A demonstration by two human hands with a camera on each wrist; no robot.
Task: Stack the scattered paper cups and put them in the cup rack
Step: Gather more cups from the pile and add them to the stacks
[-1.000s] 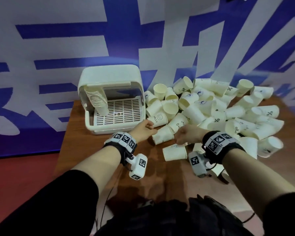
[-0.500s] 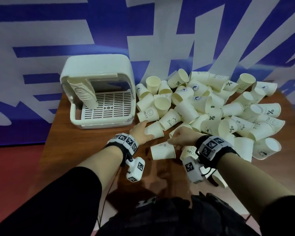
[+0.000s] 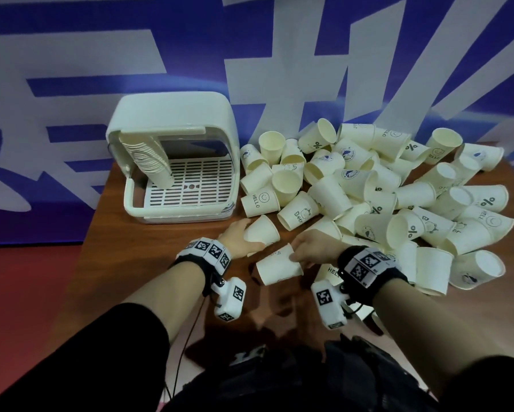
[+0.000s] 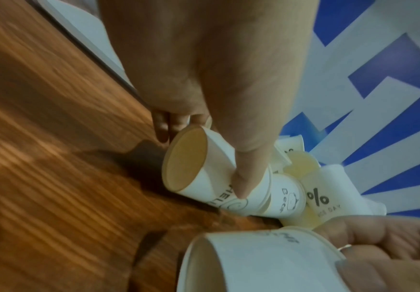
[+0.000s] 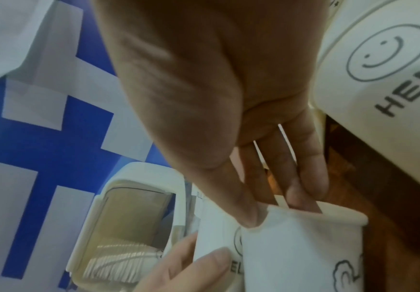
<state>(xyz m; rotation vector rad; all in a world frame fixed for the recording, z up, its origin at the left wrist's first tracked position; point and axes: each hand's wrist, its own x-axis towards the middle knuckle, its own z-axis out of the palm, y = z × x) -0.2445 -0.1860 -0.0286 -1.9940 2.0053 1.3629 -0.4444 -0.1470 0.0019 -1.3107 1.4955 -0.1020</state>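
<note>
Several white paper cups (image 3: 368,197) lie scattered in a pile on the right of the wooden table (image 3: 149,257). The white cup rack (image 3: 172,114) stands at the back left, with a leaning stack of cups (image 3: 149,159) inside. My left hand (image 3: 245,236) grips a HELLO cup (image 4: 203,177) lying on its side, thumb (image 4: 246,177) on top and fingers (image 4: 168,126) behind. My right hand (image 3: 297,254) pinches the rim of another lying cup (image 3: 279,264), thumb outside and fingers inside in the right wrist view (image 5: 273,205). The two held cups lie close together.
A blue and white banner (image 3: 279,55) hangs right behind the table. A HELLO cup (image 5: 378,69) lies just by my right wrist. Bare wood (image 3: 279,307) shows in front of the hands. The rack's slotted tray (image 3: 196,185) is bare to the right of the stack.
Both hands have closed on single cups at the pile's near left edge. The right hand shifted left onto the loose cup lying in front.
</note>
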